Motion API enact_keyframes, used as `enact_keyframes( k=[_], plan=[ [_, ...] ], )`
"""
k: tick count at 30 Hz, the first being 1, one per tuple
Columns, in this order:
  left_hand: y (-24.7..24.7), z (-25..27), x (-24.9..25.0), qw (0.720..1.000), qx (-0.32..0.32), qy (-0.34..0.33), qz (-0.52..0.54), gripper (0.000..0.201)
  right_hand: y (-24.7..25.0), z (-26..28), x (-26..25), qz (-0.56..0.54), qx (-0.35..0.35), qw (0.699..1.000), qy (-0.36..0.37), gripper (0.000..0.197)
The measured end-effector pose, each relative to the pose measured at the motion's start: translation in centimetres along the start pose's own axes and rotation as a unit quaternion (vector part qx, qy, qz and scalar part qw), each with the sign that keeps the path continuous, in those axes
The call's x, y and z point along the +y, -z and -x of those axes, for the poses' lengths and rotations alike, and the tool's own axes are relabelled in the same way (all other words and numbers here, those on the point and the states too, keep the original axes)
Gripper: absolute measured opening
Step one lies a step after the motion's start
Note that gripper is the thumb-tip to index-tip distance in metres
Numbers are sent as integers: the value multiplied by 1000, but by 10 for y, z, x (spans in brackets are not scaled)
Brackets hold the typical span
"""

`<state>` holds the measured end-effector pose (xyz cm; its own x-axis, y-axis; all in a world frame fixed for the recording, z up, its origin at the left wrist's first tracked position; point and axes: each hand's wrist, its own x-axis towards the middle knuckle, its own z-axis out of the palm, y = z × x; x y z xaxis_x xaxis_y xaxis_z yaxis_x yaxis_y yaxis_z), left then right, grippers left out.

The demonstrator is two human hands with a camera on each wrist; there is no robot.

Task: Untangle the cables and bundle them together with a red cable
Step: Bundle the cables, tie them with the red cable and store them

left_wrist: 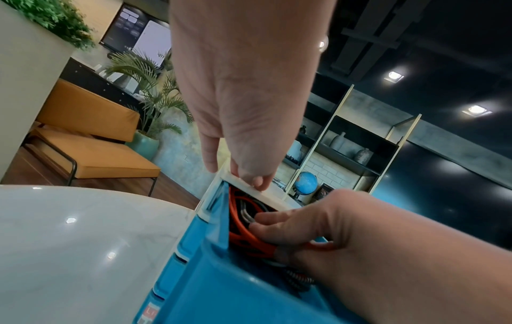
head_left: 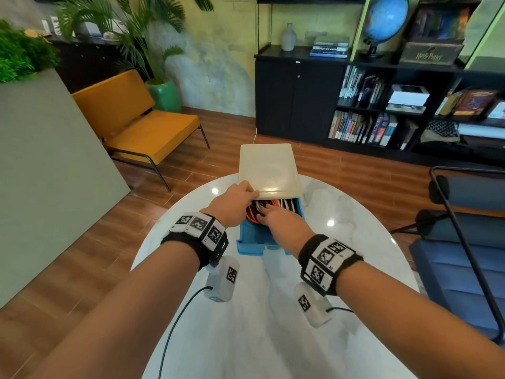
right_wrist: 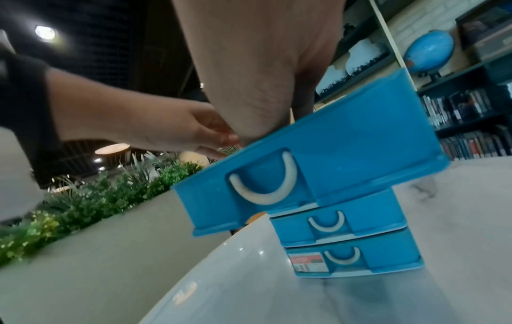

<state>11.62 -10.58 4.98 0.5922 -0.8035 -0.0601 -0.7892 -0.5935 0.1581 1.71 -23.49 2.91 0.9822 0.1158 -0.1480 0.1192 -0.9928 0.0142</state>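
Table: a round white marble-look table [head_left: 273, 324] carries a small drawer unit at its far side.
Drawer unit: a blue plastic drawer cabinet [right_wrist: 382, 258] with a cream top panel [head_left: 269, 170]; the right wrist view shows three drawers stacked, each with a cream curved handle.
Top drawer: the top drawer [right_wrist: 332, 153] is pulled well out toward the person, while the middle drawer [right_wrist: 368, 221] and bottom drawer [right_wrist: 387, 256] sit closed; the bottom one bears a red and white label [right_wrist: 306, 262].
Drawer contents: a tangle of cables [head_left: 276, 205] fills the far part of the open drawer, orange-red, white and black strands mixed; the near part shows bare blue floor.
Red cable: the orange-red cable [left_wrist: 241, 236] loops along the left inner wall of the open drawer, among the other cables.
Left hand: the left hand [head_left: 236, 199] rests on the near left corner of the cream top panel, fingers curled over its front edge, thumb beside it.
Right hand: the right hand [head_left: 276, 216] reaches into the open drawer, fingers and thumb closing on the cable tangle, the orange-red loops passing under the fingertips [left_wrist: 260, 219].
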Motion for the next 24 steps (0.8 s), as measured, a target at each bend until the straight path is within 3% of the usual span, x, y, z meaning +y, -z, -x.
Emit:
enact_keyframes(
  k=[3, 6, 8, 11, 14, 21, 24],
  plan=[
    [14, 3, 3, 1000, -27, -5, 11, 47, -1, -5, 4, -55, 43, 998, -4, 33],
    [24, 9, 4, 991, -121, -5, 58, 88, 16, 2, 20, -191, 67, 979, 25, 31],
    [20, 12, 4, 979, -190, 13, 70, 121, 32, 9, 33, -252, 105, 962, -9, 35],
    [9, 16, 9, 987, -161, 2, -8, 139, 42, 15, 46, -265, 80, 955, -104, 43],
    [11, 15, 12, 994, -99, -5, -47, 126, 40, 13, 47, -253, 12, 960, -118, 51],
    [2, -13, 19, 992, 90, 34, -80, 31, 41, 19, 42, -275, 29, 953, -126, 51],
    [-11, -22, 23, 982, 163, 53, -75, 20, 38, 21, 42, -298, 35, 946, -126, 53]
  ],
)
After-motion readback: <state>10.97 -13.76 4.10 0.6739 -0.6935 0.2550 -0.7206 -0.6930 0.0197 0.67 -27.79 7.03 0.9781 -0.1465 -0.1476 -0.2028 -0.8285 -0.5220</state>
